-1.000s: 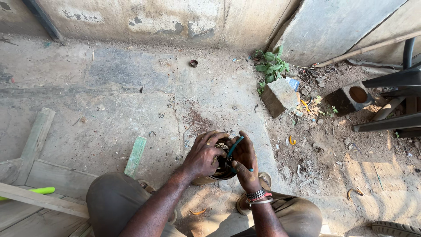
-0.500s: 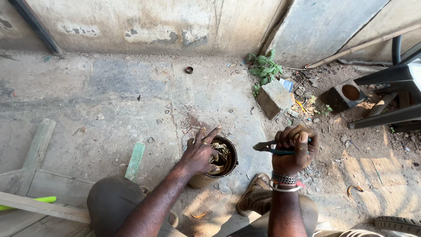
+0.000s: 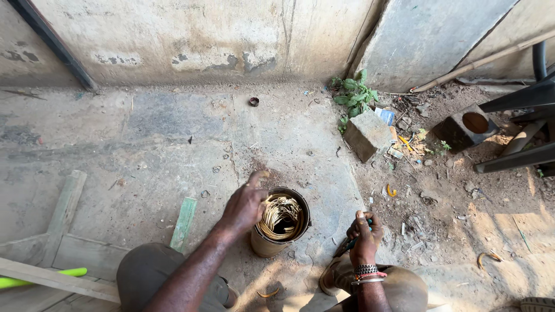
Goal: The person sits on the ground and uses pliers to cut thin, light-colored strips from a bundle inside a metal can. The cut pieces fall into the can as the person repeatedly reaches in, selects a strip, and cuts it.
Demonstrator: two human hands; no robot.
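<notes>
A person's left hand (image 3: 245,206) rests open on the rim of a round motor stator (image 3: 280,222) packed with copper windings, standing on the concrete floor (image 3: 144,138) — while the right hand (image 3: 364,234) grips what appear to be pliers (image 3: 348,245) just beside it.

A can (image 3: 280,225) stands on the floor (image 3: 150,138) between the knees, with coiled wire (image 3: 279,214) in it. A block (image 3: 367,136) lies beyond to the right, a plank (image 3: 184,223) left.
</notes>
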